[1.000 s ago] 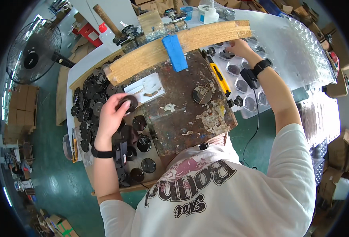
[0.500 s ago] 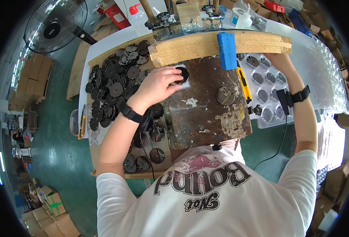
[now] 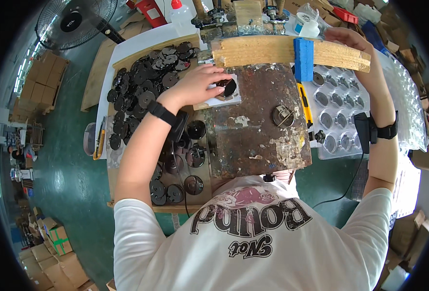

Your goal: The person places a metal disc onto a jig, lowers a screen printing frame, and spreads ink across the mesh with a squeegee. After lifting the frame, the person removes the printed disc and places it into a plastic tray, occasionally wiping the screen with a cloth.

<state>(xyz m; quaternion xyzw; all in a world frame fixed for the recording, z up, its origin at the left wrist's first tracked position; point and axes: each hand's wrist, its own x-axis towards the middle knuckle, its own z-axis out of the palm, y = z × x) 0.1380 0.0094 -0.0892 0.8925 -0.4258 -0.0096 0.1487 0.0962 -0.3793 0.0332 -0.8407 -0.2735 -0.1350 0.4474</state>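
My left hand (image 3: 200,83) has its fingers on a glossy dark disc (image 3: 228,87) at a white card (image 3: 230,99) on the stained dark board (image 3: 243,140); its thumb is against the disc. A round metal piece (image 3: 283,116) lies farther right on the board. My right hand (image 3: 353,41) reaches behind the right end of a pale wooden bar (image 3: 253,51), fingers curled; what they hold is hidden. A blue block (image 3: 303,59) crosses the bar. Below the bar is a clear blister tray (image 3: 340,116) with round pieces in its wells.
A heap of dark discs (image 3: 141,82) fills the wooden tray on the left, with more discs lower down. A yellow cutter (image 3: 305,104) lies along the board's right edge. Bottles (image 3: 309,26) stand at the back. A fan (image 3: 71,22) is at upper left, cartons beyond.
My left hand has moved up and right with the disc onto the white card. My right hand has shifted from the blister tray rightward and up behind the bar's end.
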